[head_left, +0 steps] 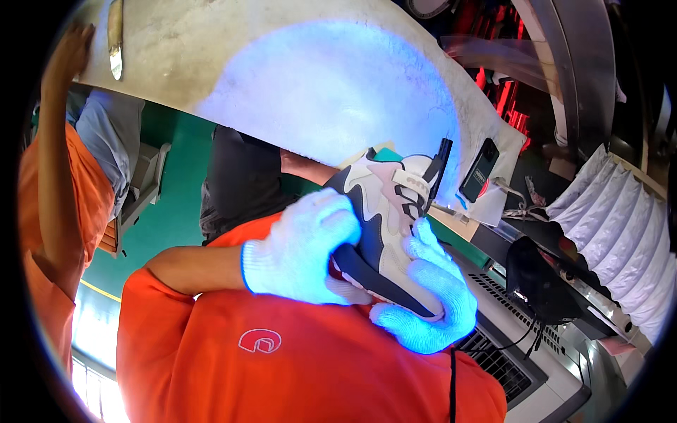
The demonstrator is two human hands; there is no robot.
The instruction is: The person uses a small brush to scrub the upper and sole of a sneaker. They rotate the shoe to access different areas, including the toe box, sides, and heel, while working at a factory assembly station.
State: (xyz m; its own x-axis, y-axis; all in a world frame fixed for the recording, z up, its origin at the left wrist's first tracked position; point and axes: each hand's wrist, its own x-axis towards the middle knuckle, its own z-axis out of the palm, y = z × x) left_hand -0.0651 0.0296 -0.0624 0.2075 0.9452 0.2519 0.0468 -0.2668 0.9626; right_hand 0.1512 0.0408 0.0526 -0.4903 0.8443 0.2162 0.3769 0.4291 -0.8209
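Observation:
A sneaker [384, 218] in white, grey, pale pink and dark navy is held tilted in front of my orange shirt, its collar toward the table and its toe toward me. My left hand [307, 247], in a white knit glove, is closed on the dark sole side, its fingertips partly hidden. On the other side my right hand [441, 299], gloved alike, curls round the toe end. A black stick-like piece [441, 169] stands up beside the shoe's collar; what it belongs to, I cannot tell. Blue-violet light falls on the gloves.
The pale worktable [176, 56] carries a lit round patch, a knife [115, 42] at far left and a phone [481, 169] at right. A co-worker in orange [67, 183] leans in at left. A white ribbed duct [613, 225] and a vented grey machine [522, 359] stand right.

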